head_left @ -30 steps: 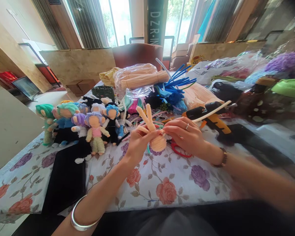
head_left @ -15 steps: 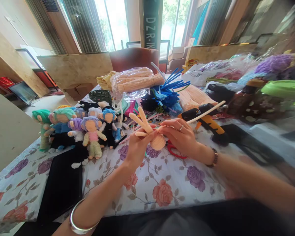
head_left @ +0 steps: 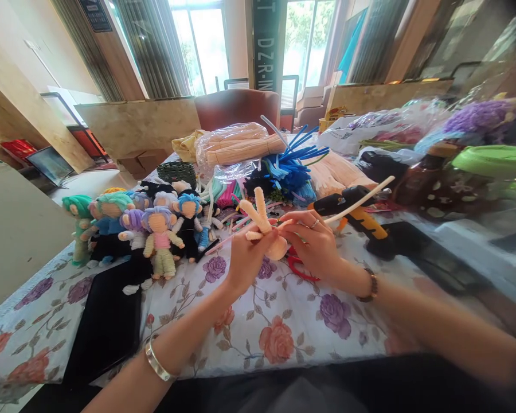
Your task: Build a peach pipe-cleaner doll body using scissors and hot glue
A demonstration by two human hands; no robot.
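Note:
My left hand [head_left: 250, 258] pinches a peach fuzzy doll piece [head_left: 277, 248], whose round end hangs under the fingertips and whose stubby limbs stick up over the hand. Close against it, my right hand [head_left: 312, 241] has its fingers closed on a pale fuzzy stem [head_left: 361, 201] at the piece, and the stem's free end points up to the right. The exact spot where the fingertips meet is hidden. Red-handled scissors [head_left: 300, 268] lie below my right hand. Left of my hands stands a group of finished small dolls [head_left: 161, 241] with coloured hair.
A black and yellow glue gun [head_left: 361, 215] lies right of my hands. Behind are blue stems [head_left: 294, 166] and wrapped peach stems [head_left: 241, 146]. A black flat object [head_left: 107, 321] rests on the flowered tablecloth [head_left: 189, 344]. A green-lidded jar [head_left: 494, 160] is far right.
My left hand and the doll piece have shifted slightly right, and the piece's limbs have turned more upright. The view has moved a little. Both hands keep their grip.

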